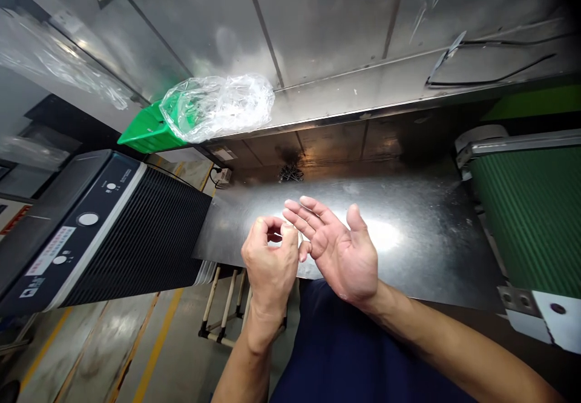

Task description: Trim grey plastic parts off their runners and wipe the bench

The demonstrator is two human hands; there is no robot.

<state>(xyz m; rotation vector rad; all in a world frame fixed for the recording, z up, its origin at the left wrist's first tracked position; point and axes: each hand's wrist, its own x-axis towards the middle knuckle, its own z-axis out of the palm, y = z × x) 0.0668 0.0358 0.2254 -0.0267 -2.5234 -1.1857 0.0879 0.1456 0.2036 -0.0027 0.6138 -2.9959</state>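
Note:
Above the near edge of a shiny metal table (426, 252), my two hands are close together. My left hand (271, 255) is closed, its thumb and index finger pinched; what they hold, if anything, is too small to make out. Just right of it, my right hand (338, 245) is open, palm up, with fingers spread and pointing toward the left hand. Its little finger is bent close beside the left hand. Beyond the hands, a small pile of dark metal pieces (291, 173) lies at the back of the table.
A green bin (145, 127) and a clear plastic bag (222, 106) sit on the shelf, with glasses (447, 58) farther right. A black ribbed machine (136, 233) stands left. On the right is a green conveyor belt (531, 215).

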